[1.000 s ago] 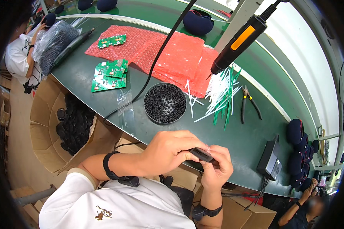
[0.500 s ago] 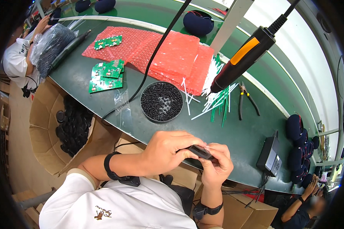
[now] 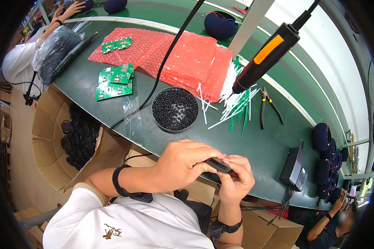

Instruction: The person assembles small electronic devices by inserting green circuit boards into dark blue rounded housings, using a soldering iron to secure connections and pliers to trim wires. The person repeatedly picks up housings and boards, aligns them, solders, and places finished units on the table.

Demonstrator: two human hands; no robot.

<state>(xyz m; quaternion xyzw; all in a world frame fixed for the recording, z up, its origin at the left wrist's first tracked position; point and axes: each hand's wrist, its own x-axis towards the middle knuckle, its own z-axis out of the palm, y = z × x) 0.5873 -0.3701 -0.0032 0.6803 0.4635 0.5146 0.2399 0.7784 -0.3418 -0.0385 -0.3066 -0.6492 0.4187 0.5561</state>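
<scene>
No text legible (brown shirt embroidery (image 3: 111, 232) too small).

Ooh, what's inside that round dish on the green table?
Lots of tiny black pieces fill the round dish, with a paler patch near the middle. Whatever lies under them is hidden.

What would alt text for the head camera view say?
A person's left hand and right hand hold a small black part near a green workbench. On it lie circuit boards, red bubble wrap, pliers and a dish of black pieces.
</scene>
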